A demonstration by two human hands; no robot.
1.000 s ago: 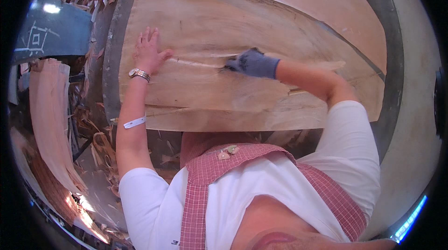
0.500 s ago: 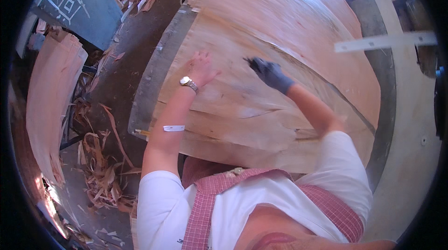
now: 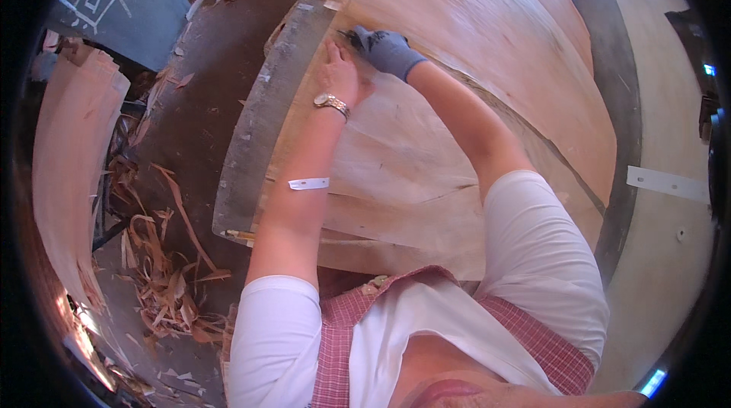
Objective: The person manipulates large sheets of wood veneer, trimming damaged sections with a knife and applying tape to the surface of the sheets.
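1. a big veneer sheet (image 3: 411, 156) lies flat on the table (image 3: 251, 141), pale wood with long grain lines; both hands work at its far left corner, close to the table's grey edge.
2. the right hand (image 3: 384, 50), in a grey glove, is clenched around a small dark tool (image 3: 349, 35) whose tip pokes out toward the left and touches the sheet.
3. the left hand (image 3: 340, 73) is bare and released, pressed flat on the veneer sheet just beside the gloved hand, the two touching or nearly so.
4. one metal wristwatch (image 3: 332, 103) sits on the left wrist, and one white strip of tape (image 3: 308, 183) – a small oblong label – sticks to the left forearm further down.
5. a second veneer sheet (image 3: 487, 35) lies beyond the first, overlapping it along a curved seam.
6. one dark blue board (image 3: 114, 4) with white diamond-shaped line markings stands at the upper left, past the table.
7. a stack of veneer sheets (image 3: 68, 172) stands on the left, well apart from the table – too many layers to count.
8. curled wood scraps (image 3: 160, 256) litter the dark floor (image 3: 190, 80) between that stack and the table.
9. one white rectangular plate (image 3: 666, 183) lies on the pale surface at the right.
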